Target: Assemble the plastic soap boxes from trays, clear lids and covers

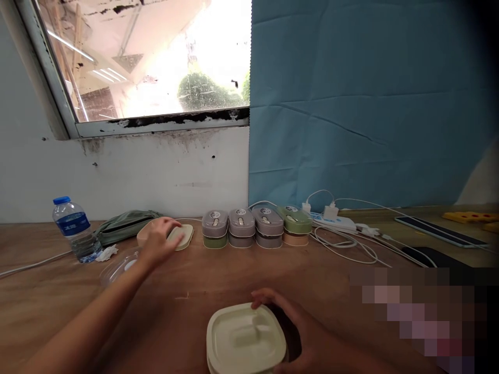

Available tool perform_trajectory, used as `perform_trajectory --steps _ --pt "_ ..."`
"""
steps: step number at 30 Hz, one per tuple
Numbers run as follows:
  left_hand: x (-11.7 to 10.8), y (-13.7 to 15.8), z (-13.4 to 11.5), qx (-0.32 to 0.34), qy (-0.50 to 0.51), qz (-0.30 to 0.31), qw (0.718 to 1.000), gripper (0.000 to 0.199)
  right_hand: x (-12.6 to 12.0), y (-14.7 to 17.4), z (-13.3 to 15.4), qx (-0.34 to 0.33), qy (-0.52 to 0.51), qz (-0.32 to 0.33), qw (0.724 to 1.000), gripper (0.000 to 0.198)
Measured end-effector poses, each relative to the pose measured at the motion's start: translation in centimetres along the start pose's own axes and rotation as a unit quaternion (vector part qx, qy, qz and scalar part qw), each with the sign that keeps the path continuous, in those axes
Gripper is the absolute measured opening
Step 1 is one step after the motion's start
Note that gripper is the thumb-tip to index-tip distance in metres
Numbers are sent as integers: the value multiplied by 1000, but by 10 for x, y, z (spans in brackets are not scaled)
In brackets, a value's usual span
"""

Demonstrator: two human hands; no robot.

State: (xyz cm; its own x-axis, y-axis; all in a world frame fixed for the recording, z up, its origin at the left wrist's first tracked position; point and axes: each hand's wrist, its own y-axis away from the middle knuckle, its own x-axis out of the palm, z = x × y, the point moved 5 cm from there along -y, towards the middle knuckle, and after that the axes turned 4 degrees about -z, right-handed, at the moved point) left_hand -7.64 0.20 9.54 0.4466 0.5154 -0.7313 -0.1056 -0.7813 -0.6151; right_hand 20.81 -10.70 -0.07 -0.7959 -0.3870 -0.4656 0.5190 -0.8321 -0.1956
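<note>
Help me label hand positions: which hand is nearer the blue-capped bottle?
Left. The left hand is to the right of the bottle, apart from it; the right hand is much farther right and closer to the camera, at the cream-lidded box.

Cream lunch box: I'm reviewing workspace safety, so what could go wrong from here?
The right hand is at one side of the cream lunch box, so an uneven push could slide it. The left hand extends past the clear plastic cover, so drawing back might nudge that.
</note>
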Motion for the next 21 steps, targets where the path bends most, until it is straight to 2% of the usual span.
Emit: perform_trajectory --steps 1,3,4,6,10,13,15,18,21 --pt "1 14 -32 77 76 72 991 26 -2 -2 -1 -11 -21 -23 999 72" --pt "2 50 -87 204 187 251 928 22 -7 -5 -4 -27 -59 -67 996 51" --pt "1 66 -105 225 205 307 902 24 -11 -6 -6 -30 -77 -87 993 43" --pt "0 88 -125 223 214 356 882 30 -17 -8 -8 -28 -105 -120 987 38" --pt "4 101 -132 189 224 380 877 20 -21 -8 -10 -33 -128 -142 981 41" --pt "-6 97 -132 183 211 395 875 16 -14 -6 -8 -38 -140 -110 983 44" --pt "-21 91 -128 176 187 410 875 13 -9 -4 -6 -28 -105 -69 992 58" --pt "-42 75 -106 138 117 405 896 10 -4 -1 -2 -6 5 -19 1000 62" --pt "-46 51 -71 106 43 345 932 18 -3 1 3 7 76 10 997 52"
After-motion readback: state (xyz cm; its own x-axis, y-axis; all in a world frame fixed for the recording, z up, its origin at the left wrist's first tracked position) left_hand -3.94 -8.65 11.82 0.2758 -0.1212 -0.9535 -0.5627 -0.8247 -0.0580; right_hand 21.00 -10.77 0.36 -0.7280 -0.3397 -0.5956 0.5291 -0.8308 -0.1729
